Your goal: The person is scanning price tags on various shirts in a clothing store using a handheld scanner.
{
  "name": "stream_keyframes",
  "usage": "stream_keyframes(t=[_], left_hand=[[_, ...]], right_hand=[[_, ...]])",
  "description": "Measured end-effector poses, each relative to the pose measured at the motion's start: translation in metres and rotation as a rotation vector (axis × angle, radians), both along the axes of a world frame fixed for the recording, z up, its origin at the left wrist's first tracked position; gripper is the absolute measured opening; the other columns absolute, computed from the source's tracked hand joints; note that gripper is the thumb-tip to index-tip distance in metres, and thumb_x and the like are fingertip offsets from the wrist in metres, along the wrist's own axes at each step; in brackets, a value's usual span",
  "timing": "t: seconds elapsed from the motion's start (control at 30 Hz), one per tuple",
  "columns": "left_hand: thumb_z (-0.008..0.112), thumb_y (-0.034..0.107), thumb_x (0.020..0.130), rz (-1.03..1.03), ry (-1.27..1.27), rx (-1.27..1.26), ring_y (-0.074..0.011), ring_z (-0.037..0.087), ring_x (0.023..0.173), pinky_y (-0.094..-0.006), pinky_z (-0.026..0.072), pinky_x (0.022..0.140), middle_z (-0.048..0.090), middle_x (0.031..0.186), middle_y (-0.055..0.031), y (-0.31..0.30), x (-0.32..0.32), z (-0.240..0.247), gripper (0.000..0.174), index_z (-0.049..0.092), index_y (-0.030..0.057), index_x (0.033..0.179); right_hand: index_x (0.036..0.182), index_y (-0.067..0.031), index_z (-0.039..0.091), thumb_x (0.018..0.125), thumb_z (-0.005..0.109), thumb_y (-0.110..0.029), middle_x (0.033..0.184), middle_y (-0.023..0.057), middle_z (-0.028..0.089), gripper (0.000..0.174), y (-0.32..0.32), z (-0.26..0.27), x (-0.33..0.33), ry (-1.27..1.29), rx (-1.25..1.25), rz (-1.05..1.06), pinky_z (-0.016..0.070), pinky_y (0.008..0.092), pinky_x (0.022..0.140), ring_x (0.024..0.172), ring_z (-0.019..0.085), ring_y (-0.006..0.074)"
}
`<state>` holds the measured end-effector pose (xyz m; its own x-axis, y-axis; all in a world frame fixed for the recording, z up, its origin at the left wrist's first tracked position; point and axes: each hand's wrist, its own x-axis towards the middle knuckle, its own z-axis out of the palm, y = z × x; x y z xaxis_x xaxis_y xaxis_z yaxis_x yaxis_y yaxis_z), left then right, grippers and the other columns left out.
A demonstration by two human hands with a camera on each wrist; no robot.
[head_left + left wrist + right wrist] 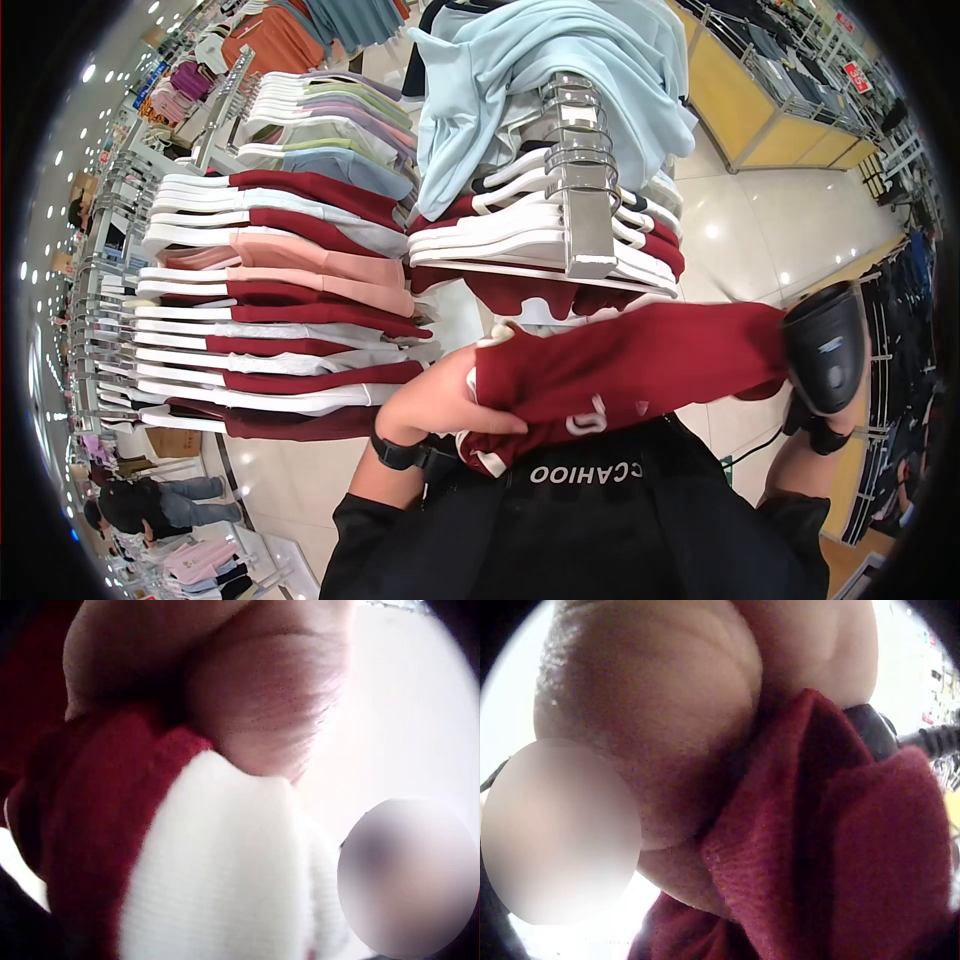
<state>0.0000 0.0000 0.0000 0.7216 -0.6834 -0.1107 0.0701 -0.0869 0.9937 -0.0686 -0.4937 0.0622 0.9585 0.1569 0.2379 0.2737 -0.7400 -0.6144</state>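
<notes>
A dark red knit top (640,360) with white edging and pale lettering stretches sideways between my two hands, in front of my body. My left hand (455,400) grips its white-trimmed end, thumb lying over the cloth. Up close, the left wrist view shows the white ribbed edge (210,855) beneath the palm. My right hand (652,720) holds the other end, where red folds come out from under the palm. A black device with a rounded head (825,345) covers most of that hand in the head view. A ribbed cord (934,741) shows beyond the cloth.
Straight ahead, a chrome rail (588,220) carries white hangers (500,243) with red garments. Pale blue clothing (500,80) is draped over its far part. On the left hangs a long row of garments (320,385). A yellow-sided display stand (745,110) is at right.
</notes>
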Motion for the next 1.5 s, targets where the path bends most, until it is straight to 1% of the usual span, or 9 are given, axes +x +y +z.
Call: stream_keyframes(t=[0.1,0.17,0.33,0.5,0.7,0.8,1.1,1.2,1.5], left_hand=[[0.084,0.030,0.072,-0.110,-0.196,0.164,-0.0269,0.066,0.098,-0.0288,0.0496,0.086,0.067,0.112,-0.0160,0.003,0.001,0.008,0.091,0.037,0.0031,0.144],[0.085,0.032,0.069,-0.404,-0.160,0.477,-0.0267,0.067,0.082,-0.0318,0.0518,0.072,0.069,0.093,-0.0178,-0.010,0.004,0.021,0.092,0.037,0.0018,0.142],[0.082,0.028,0.068,-0.469,-0.089,0.334,-0.0277,0.067,0.070,-0.0357,0.0499,0.063,0.068,0.078,-0.0130,-0.008,0.009,0.032,0.051,0.064,0.0035,0.109],[0.084,0.014,0.059,-0.064,-0.492,-0.119,-0.0234,0.067,0.079,-0.0341,0.0499,0.069,0.070,0.086,-0.0099,-0.004,0.020,0.096,0.038,0.066,0.0016,0.090],[0.086,0.002,0.062,0.742,-0.648,-0.515,-0.0183,0.063,0.099,-0.0327,0.0501,0.090,0.064,0.111,-0.0112,-0.049,0.049,0.146,0.086,0.038,-0.0051,0.133],[0.076,0.000,0.074,0.871,-0.971,-0.438,-0.0149,0.061,0.092,-0.0293,0.0498,0.083,0.062,0.109,-0.0078,-0.056,0.107,0.172,0.050,0.052,-0.0035,0.118],[0.071,0.010,0.077,0.985,-1.209,0.575,-0.0379,0.058,0.104,-0.0394,0.0459,0.090,0.062,0.114,-0.0169,-0.011,0.255,0.051,0.040,0.061,0.0033,0.115],[0.072,0.016,0.079,0.807,-0.592,0.263,-0.0293,0.064,0.103,-0.0365,0.0465,0.092,0.067,0.111,-0.0166,-0.015,0.245,0.037,0.049,0.056,0.0021,0.124],[0.079,0.024,0.078,1.169,-0.703,0.139,-0.0325,0.041,0.134,-0.0376,0.0334,0.109,0.043,0.143,-0.0248,0.003,0.176,0.028,0.089,0.030,-0.0043,0.147]], right_hand=[[0.131,0.0012,0.050,0.089,0.062,-0.009,0.120,0.0180,0.063,0.045,-0.016,0.019,0.006,-0.370,-0.536,-0.032,0.0476,0.0365,0.096,0.104,0.063,0.0239],[0.123,0.0009,0.054,0.091,0.059,-0.011,0.111,0.0171,0.064,0.035,0.026,0.046,0.034,-0.210,0.334,0.051,0.0484,0.0355,0.092,0.099,0.063,0.0224],[0.104,0.0002,0.058,0.092,0.048,-0.019,0.095,0.0072,0.058,0.025,0.054,0.074,0.070,-0.560,0.123,-0.074,0.0446,0.0306,0.083,0.091,0.056,0.0173],[0.112,0.0022,0.059,0.097,0.051,-0.005,0.110,0.0092,0.062,0.019,0.048,0.111,0.115,-0.962,0.005,-0.237,0.0456,0.0302,0.093,0.104,0.059,0.0184],[0.133,0.0017,0.047,0.094,0.055,0.000,0.126,0.0113,0.057,0.039,0.044,0.153,0.183,-0.884,0.766,0.015,0.0503,0.0336,0.093,0.110,0.060,0.0203],[0.112,0.0006,0.065,0.086,0.068,-0.013,0.099,0.0112,0.069,0.030,0.053,0.162,0.219,-1.202,0.387,-0.159,0.0504,0.0335,0.083,0.094,0.066,0.0175],[0.114,-0.0037,0.061,0.073,0.070,-0.012,0.096,0.0208,0.069,0.043,0.097,0.050,0.292,-0.350,0.054,-0.292,0.0523,0.0429,0.081,0.092,0.067,0.0377],[0.115,-0.0046,0.061,0.073,0.072,-0.012,0.100,0.0215,0.068,0.044,0.112,0.011,0.286,-0.314,0.099,-0.201,0.0518,0.0415,0.084,0.096,0.066,0.0370],[0.110,-0.0021,0.062,0.072,0.085,-0.017,0.089,0.0029,0.066,0.048,0.097,-0.002,0.228,-0.021,0.327,-0.283,0.0485,0.0305,0.074,0.078,0.058,0.0135]])
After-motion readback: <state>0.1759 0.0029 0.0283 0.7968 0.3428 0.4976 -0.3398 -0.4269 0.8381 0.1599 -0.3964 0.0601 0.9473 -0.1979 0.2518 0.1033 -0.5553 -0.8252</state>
